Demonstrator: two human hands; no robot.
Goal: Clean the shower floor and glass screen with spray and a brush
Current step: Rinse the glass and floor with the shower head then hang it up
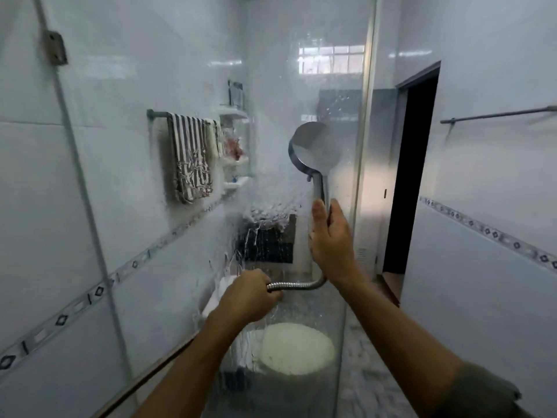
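A glass shower screen (180, 236) stands in front of me, wet with running water and droplets. My right hand (331, 239) grips the handle of a chrome shower head (313, 149), held upright, its round face turned toward the glass. Water sprays from it and splashes on the screen at mid height. My left hand (250, 297) is closed around the ribbed metal hose (301, 285) just below. No spray bottle or brush is in view.
Behind the glass are a toilet (297, 348), a striped towel on a rail (190, 155) and white corner shelves (235, 146). The screen's metal edge (363, 146) runs vertically. A dark doorway (413, 176) opens at right, beside a tiled wall with a bar (497, 114).
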